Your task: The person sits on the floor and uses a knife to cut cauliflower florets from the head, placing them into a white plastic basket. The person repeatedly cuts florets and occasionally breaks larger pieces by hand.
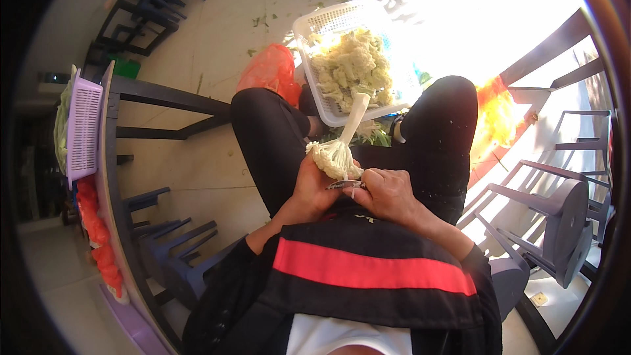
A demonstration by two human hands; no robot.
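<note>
A piece of cauliflower with a long pale stalk rests in my left hand, its stalk pointing away from me. My right hand grips a small knife whose blade lies against the near edge of the florets. Both hands are close together above my lap. Beyond my knees stands a white plastic basket on the floor, heaped with cut cauliflower florets. The stalk's far end overlaps the basket's near side in the picture.
A red plastic bag sits left of the basket. Green leaves lie between my feet. On the left table stands a purple basket. Grey plastic stools are at the right, blue ones at the left. An orange bag is beyond my right knee.
</note>
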